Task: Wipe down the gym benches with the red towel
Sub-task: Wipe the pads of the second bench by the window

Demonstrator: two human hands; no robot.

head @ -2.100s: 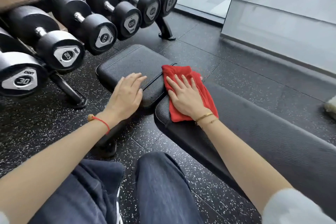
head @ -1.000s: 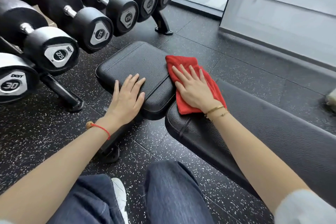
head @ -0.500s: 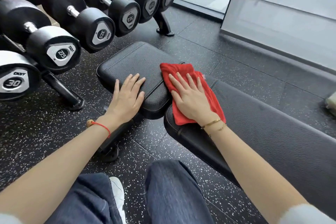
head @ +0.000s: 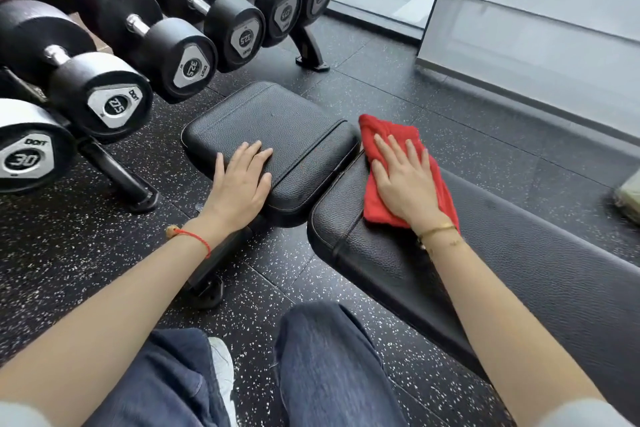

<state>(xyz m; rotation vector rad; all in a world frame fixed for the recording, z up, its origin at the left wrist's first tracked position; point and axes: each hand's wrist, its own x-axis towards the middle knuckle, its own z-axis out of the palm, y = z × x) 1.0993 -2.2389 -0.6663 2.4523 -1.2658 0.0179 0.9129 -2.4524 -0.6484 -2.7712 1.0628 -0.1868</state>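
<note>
The right hand [head: 403, 185], grip spread flat, is pressing the red towel [head: 398, 170] onto the long pad [head: 519, 274] near its end, hiding the towel's middle. The left hand [head: 240, 185], fingers spread, is resting flat on the seat pad [head: 277, 121]. The counter's frame is lying mostly hidden beneath.

Red towel [head: 382, 146]: crumpled, loosely folded, lying flat at the near-seat end of the long bench pad [head: 519, 270], far corner overhanging the pad's far edge. Long pad: black textured vinyl. Seat pad [head: 277, 125]: same black vinyl, squarish, just beside the long pad, narrow gap between.
</note>
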